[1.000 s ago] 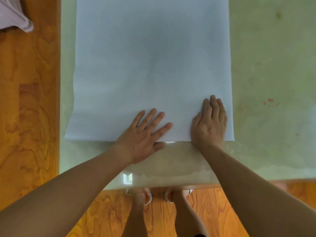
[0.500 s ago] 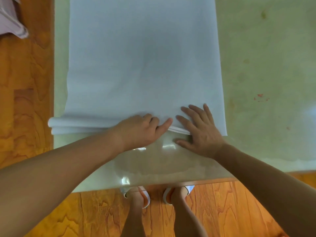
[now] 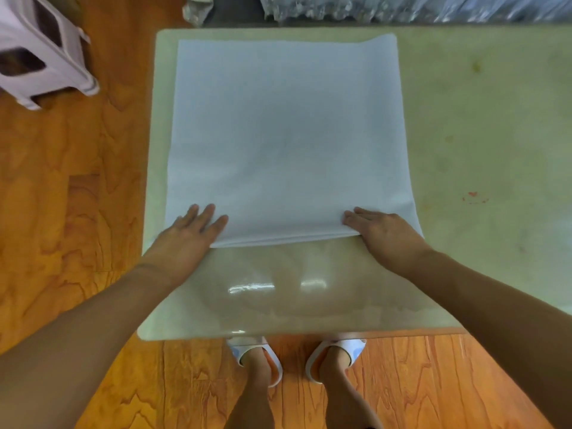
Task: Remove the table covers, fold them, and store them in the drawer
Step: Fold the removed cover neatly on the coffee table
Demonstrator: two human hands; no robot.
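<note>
1. To your far left a white plastic stool (image 3: 43,54) stands on the floor, well apart from the desk; crinkled clear plastic sheeting (image 3: 402,7) runs along the far edge of the desk. Nothing lies between your hands and the cover.
2. Your feet in white slippers (image 3: 257,354) stand just beside the near edge of the desk.
3. The desk (image 3: 479,134) is pale green and glossy, with a small red stain (image 3: 472,195) on its right part and window glare on the near strip. The floor (image 3: 62,227) is orange wood-grain board.
4. The table cover (image 3: 288,134), a pale blue-white sheet, lies flat on the left part of the desk, reaching almost to the far edge. Its near edge is a doubled fold with layered edges showing.
5. Your left hand (image 3: 188,233) rests on the cover's near-left corner, fingers (image 3: 204,215) straight and slightly spread, palm down, gripping nothing.
6. Your right hand (image 3: 383,233) lies on the near-right corner, fingers (image 3: 362,216) straight and together, pointing left, pressing flat on the fold; released, not clenched.
</note>
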